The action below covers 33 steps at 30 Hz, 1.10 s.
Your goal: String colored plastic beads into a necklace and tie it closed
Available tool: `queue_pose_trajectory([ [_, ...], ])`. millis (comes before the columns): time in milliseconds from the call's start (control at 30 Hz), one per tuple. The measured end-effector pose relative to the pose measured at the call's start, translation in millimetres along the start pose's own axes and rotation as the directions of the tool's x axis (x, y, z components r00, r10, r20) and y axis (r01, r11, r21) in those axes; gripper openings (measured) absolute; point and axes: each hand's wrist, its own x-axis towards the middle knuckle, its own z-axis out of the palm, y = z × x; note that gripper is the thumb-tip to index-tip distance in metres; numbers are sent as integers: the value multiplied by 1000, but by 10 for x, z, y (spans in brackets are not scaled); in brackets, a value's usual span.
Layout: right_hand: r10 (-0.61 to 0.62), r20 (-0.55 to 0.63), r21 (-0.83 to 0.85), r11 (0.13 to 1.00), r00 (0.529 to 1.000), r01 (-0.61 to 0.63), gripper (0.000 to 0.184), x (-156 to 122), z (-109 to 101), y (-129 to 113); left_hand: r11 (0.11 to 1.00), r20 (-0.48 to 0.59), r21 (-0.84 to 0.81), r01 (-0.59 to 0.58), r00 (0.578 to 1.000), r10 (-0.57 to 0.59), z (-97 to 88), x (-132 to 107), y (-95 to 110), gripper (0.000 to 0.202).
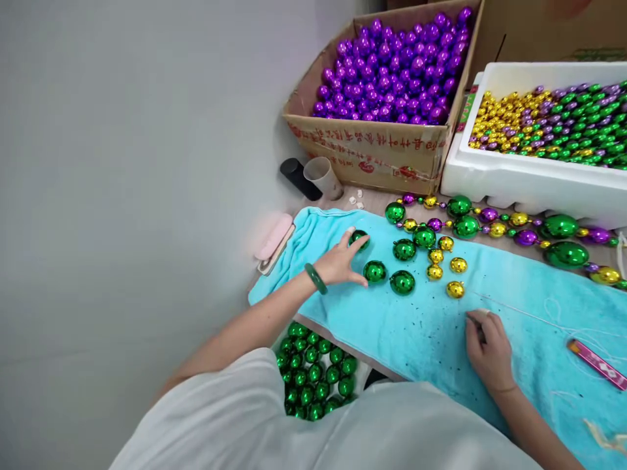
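My left hand (337, 261), with a green bangle (316, 279) on its wrist, reaches over the towel with fingers spread. Its fingertips are at a shiny green ball (360, 241), partly covered; whether they touch it I cannot tell. Beside the thumb lies another green ball (375, 271), with more green balls (402, 282) to its right. Several small gold balls (455, 289) lie between my two hands. My right hand (490, 346) rests on the turquoise towel (392, 339), fingers curled together, their contents hidden. A thin white thread (529, 311) runs just above it.
Behind the towel lie strings of coloured beads (465, 227). Further back stand a cardboard box (367, 147) of purple balls and a white foam box (533, 173) of beads. A cup (323, 177) stands at left, a pink packet (597, 363) at right. Green balls (313, 373) sit below the edge.
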Motion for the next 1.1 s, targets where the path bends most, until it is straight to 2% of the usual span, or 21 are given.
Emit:
queue_pose_trajectory([
  [100,-12,-7,-14,1000,1000,12,15,12,7,0,997,-153,-59,-40,988,30,252,41,54,112],
  [267,-29,-40,-11,1000,999,28,14,29,-7,-13,980,-244,-139,-144,964,107,374,327,227,106],
  [433,0,-25,-4,1000,1000,-1,14,43,-21,-37,970,-221,-136,-203,960,170,305,526,231,115],
  [567,42,-11,0,999,999,-42,14,62,-22,-64,960,-191,-140,-242,958,214,191,519,170,117],
  [700,60,8,25,998,998,-60,15,70,-14,-57,963,-176,-172,-207,968,177,73,480,160,108],
  [767,66,15,33,997,998,-66,15,52,-9,-45,963,-244,-179,-202,957,155,-92,477,209,91],
  [800,67,23,37,997,998,-68,15,35,-4,-36,962,-318,-169,-217,935,155,-222,484,253,79],
  [833,67,28,35,997,997,-68,15,13,7,-23,960,-415,-144,-239,896,160,-384,502,311,65],
  [867,69,33,33,997,997,-70,15,-12,25,-3,960,-522,-102,-262,835,173,-576,534,383,51],
  [933,53,29,25,998,998,-54,16,-59,81,54,958,-702,11,-286,680,211,-1015,654,563,32],
  [967,46,20,19,999,999,-46,16,-78,114,86,957,-759,60,-282,610,228,-1241,752,666,28],
  [1000,38,9,12,999,999,-38,16,-93,145,116,956,-787,94,-278,567,242,-1456,880,772,26],
  [1033,32,-7,6,999,999,-32,17,-105,170,139,956,-795,111,-273,553,250,-1649,1039,876,25],
  [1067,26,-18,-3,1000,999,-26,17,-113,187,155,956,-775,117,-268,578,257,-1810,1227,974,24],
  [1100,20,-31,-14,1000,999,-21,18,-117,198,164,957,-722,118,-264,639,265,-1933,1437,1065,24],
])
